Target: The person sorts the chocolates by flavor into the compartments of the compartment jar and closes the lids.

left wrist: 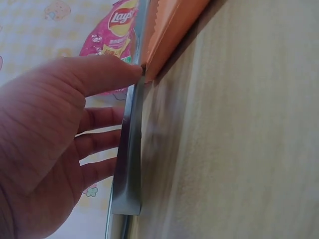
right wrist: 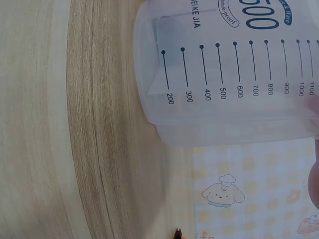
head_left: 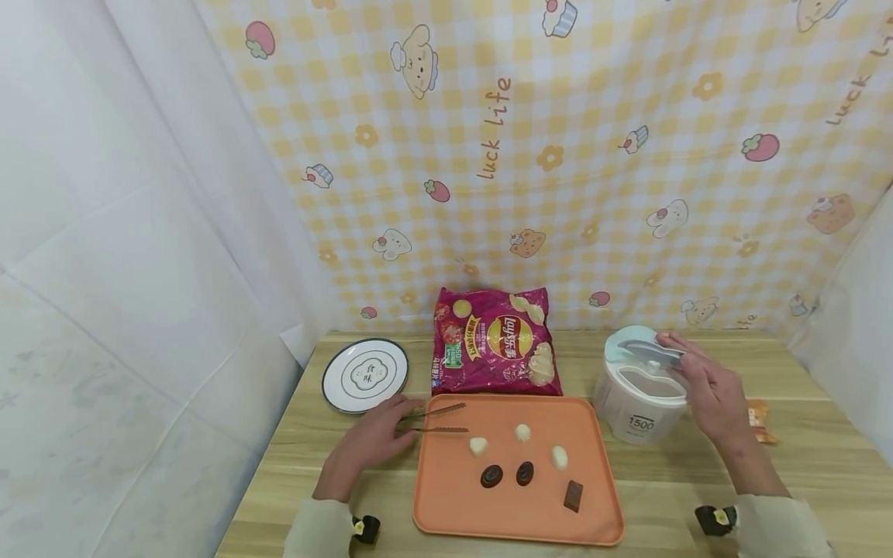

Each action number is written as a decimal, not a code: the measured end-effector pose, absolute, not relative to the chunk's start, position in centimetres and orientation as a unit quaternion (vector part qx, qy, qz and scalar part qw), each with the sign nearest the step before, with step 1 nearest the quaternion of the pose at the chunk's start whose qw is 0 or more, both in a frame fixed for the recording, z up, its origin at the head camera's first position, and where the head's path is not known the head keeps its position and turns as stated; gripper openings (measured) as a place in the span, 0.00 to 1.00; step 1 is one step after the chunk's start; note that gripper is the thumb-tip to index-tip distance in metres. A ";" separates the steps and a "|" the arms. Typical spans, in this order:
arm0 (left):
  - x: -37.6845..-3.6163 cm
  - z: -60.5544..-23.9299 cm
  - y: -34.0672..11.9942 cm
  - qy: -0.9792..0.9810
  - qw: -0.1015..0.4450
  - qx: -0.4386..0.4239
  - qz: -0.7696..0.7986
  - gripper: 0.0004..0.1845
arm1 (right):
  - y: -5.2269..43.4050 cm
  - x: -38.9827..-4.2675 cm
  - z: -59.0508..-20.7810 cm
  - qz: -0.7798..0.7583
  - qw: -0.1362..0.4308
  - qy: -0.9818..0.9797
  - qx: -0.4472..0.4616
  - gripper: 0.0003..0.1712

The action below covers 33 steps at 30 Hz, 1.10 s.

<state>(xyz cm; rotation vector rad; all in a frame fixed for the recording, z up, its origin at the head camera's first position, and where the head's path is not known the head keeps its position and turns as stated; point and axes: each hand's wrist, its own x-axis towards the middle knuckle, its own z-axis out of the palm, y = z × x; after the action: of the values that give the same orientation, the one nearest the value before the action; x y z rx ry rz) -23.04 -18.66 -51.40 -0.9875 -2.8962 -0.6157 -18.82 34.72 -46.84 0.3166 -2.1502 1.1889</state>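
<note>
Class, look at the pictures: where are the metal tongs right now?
In the head view, the tongs lie across the orange tray's left rim, under the left hand's fingertips, below the plate.

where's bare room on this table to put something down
Bare wood lies right of the container, past the right hand, and along the near edge left of the tray. It is crowded between the plate, tongs and chip bag.

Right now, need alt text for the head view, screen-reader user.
A person's left hand rests on metal tongs at the edge of an orange tray of small sweets, while the right hand touches the lid of a white container. Behind lie a crisp bag and a plate.
</note>
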 end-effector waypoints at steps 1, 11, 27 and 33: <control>-23.0 -51.5 -18.6 -0.928 0.011 -0.319 -0.194 0.25 | 34.7 -18.8 -46.9 0.454 0.325 -0.821 0.120 0.19; -22.9 -51.4 -18.3 -0.931 0.015 -0.319 -0.175 0.20 | 34.9 -18.8 -47.0 0.448 0.327 -0.825 0.111 0.19; -22.6 -50.9 -18.8 -0.928 0.007 -0.312 -0.201 0.18 | 34.7 -18.8 -47.0 0.458 0.321 -0.821 0.111 0.19; -22.0 -50.2 -18.6 -0.925 -0.007 -0.310 -0.219 0.18 | 34.7 -18.9 -47.0 0.454 0.325 -0.822 0.109 0.19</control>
<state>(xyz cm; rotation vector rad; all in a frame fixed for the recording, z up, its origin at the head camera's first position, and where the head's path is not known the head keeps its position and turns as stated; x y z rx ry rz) -22.05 -18.63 -50.18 -0.9794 -2.9196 -0.6927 -18.88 34.70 -47.04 0.2863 -2.1547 1.1910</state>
